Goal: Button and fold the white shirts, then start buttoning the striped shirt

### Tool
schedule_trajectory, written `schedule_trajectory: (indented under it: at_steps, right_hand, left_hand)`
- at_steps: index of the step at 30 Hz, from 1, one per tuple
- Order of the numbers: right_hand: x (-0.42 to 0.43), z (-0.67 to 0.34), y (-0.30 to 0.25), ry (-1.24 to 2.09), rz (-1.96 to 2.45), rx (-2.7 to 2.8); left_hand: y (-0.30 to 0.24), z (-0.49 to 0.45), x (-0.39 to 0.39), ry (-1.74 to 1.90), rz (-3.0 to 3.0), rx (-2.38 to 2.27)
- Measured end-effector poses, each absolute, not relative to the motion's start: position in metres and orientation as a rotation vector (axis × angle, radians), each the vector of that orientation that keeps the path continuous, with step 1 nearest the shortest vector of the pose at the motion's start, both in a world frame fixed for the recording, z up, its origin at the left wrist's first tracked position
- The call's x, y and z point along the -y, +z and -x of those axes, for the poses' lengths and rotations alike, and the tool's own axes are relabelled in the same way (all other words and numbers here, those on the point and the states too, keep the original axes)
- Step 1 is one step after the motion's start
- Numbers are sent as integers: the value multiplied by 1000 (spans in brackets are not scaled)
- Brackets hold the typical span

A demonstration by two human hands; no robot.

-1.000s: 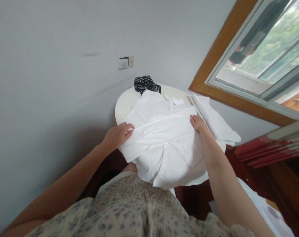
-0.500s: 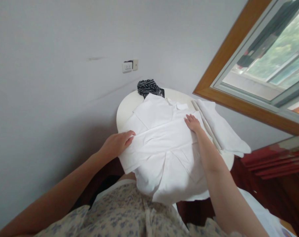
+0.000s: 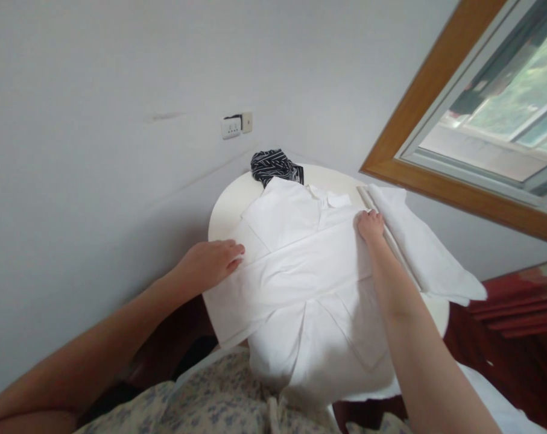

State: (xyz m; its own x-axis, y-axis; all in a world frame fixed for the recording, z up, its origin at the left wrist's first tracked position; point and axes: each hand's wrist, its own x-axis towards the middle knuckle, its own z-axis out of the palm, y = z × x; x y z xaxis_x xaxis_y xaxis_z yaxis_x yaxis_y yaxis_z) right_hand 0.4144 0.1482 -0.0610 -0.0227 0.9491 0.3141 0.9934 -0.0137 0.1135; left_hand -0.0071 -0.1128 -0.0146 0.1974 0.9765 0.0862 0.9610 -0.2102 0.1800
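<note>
A white shirt lies spread over a round white table, its collar toward the wall and its lower part hanging over the near edge. One sleeve is laid across the body in a wide band. My left hand is closed on the fabric at the left, thumb and fingers pinching its edge. At the right end of the band, my right hand has its fingers curled over the cloth and gripping it. The fingertips of that hand are partly hidden by folds.
Behind the collar sits a bunched black-and-white patterned cloth. Folded white cloth lies at the table's right, overhanging the edge. A wall socket is above the table, and a wood-framed window stands at the right.
My right hand has slid right, from lying flat on the shirt to curling over its edge. My left hand stays at the left edge. The view has shifted slightly.
</note>
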Motion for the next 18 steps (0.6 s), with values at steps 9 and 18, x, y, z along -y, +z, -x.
schedule_trajectory:
  at_steps: [9,18]
  right_hand:
    - [-184,-426,-63,-192,2194,2057]
    - [-197,-425,-57,-89,2312,2002]
  left_hand:
    - [-17,-2,-77,662,-2469,-1861]
    - [-27,-12,-198,566,-2134,-2179]
